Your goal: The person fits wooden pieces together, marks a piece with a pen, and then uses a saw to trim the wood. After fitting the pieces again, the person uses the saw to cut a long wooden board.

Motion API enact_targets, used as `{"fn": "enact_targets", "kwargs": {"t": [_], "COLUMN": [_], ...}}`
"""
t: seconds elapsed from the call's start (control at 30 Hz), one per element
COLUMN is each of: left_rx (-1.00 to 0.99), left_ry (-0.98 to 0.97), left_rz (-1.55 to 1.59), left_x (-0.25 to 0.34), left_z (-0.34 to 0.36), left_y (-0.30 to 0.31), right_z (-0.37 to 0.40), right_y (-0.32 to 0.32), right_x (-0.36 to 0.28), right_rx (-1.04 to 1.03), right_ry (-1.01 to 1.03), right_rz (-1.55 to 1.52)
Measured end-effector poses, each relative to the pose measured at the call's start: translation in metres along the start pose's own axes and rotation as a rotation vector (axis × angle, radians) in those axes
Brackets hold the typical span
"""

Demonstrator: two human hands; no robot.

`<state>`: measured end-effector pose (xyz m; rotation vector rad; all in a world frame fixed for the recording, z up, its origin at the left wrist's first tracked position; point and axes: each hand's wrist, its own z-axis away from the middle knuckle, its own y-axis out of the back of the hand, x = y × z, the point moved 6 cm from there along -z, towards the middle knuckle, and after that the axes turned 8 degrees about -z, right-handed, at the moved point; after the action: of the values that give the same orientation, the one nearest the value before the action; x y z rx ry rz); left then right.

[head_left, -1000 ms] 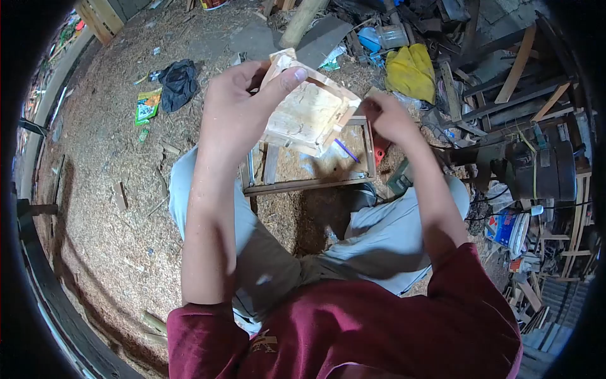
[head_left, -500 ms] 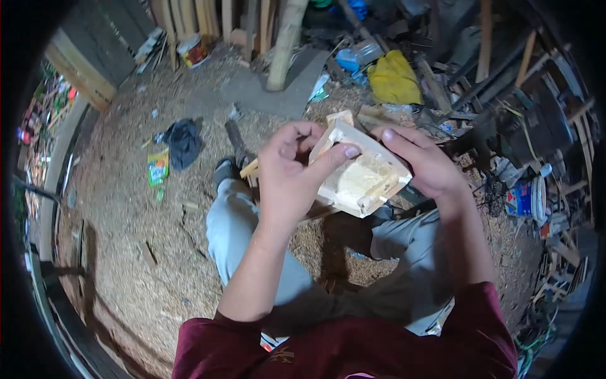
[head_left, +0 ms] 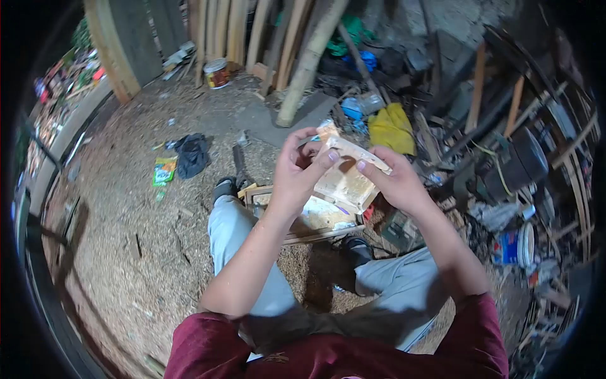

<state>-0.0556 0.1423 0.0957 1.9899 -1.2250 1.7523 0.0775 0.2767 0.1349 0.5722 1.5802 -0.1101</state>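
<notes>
A small, shallow wooden box [head_left: 348,183] with raised edges is held up in front of me, tilted. My left hand [head_left: 300,167] grips its left edge, the thumb over the rim and the fingers curled behind. On the right side, my right hand [head_left: 394,177] holds the box with its thumb on the upper face. A small light-wood piece [head_left: 327,130] shows at the top corner by my left fingers; whether it is joined to the box I cannot tell. Beneath the hands lies a wooden tray or frame [head_left: 303,239] with a pale surface, between my lower legs.
Wooden planks [head_left: 237,31] and a pole [head_left: 309,69] lean at the back. A yellow cloth [head_left: 391,129] and scrap lie behind the box. A black bag [head_left: 192,155] and green packet [head_left: 164,171] lie on the left ground; a white bucket [head_left: 525,245] stands right.
The view has shifted, showing more of the back and the tray below. The box is now turned more upright, and my right hand has moved in, its thumb onto the box.
</notes>
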Motion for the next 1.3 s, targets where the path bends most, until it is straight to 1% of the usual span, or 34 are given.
{"fn": "enact_targets", "kwargs": {"t": [0.03, 0.07, 0.17, 0.3, 0.33, 0.43, 0.5, 0.57, 0.63, 0.7, 0.73, 0.83, 0.87, 1.0, 1.13, 1.23, 1.3], "left_rx": [0.023, -0.004, -0.005, -0.027, -0.043, 0.052, 0.081, 0.084, 0.088, 0.071, 0.076, 0.025, 0.037, 0.005, 0.004, -0.007, 0.007], "left_ry": [0.009, -0.032, 0.0, -0.049, -0.028, -0.086, -0.069, -0.027, -0.016, 0.018, 0.018, -0.002, -0.022, -0.012, -0.061, -0.042, -0.061], "left_rz": [-0.009, -0.087, 0.022, -0.108, -0.027, -0.181, -0.235, -0.285, -0.231, -0.177, -0.16, -0.247, -0.261, -0.135, -0.156, -0.135, -0.119], "left_x": [-0.003, -0.01, -0.008, -0.003, 0.001, -0.001, -0.005, 0.0, -0.001, -0.001, -0.001, 0.0, 0.002, 0.01, 0.007, 0.005, 0.005], "left_z": [0.001, 0.0, 0.003, 0.009, 0.012, 0.015, 0.017, 0.02, 0.018, 0.016, 0.014, 0.007, 0.005, 0.002, -0.001, -0.002, -0.002], "left_y": [0.003, 0.006, 0.009, 0.016, 0.013, 0.019, 0.022, 0.018, 0.015, 0.014, 0.013, 0.012, 0.011, 0.0, -0.002, -0.002, -0.002], "right_z": [-0.005, -0.01, -0.018, -0.02, -0.021, -0.021, -0.02, -0.02, -0.02, -0.019, -0.018, -0.012, -0.011, -0.006, -0.006, -0.009, -0.01], "right_y": [0.002, 0.001, 0.0, -0.001, -0.002, -0.006, -0.007, -0.009, -0.008, -0.005, -0.003, -0.002, -0.001, 0.005, 0.007, 0.01, 0.009], "right_x": [0.009, 0.017, 0.029, 0.024, 0.023, 0.021, 0.023, 0.022, 0.021, 0.019, 0.018, 0.016, 0.014, 0.003, 0.001, 0.005, 0.005], "right_rx": [0.011, 0.002, -0.08, -0.153, -0.167, -0.21, -0.237, -0.237, -0.226, -0.236, -0.24, -0.212, -0.195, -0.135, -0.08, -0.108, -0.115], "right_ry": [0.006, 0.001, 0.093, 0.056, 0.061, 0.065, 0.08, 0.061, 0.029, 0.036, 0.04, 0.023, 0.019, 0.038, 0.056, 0.105, 0.094], "right_rz": [-0.012, -0.103, -0.022, -0.084, -0.104, -0.109, -0.072, -0.123, -0.156, -0.125, -0.107, -0.107, -0.105, -0.076, -0.086, -0.008, -0.03]}}
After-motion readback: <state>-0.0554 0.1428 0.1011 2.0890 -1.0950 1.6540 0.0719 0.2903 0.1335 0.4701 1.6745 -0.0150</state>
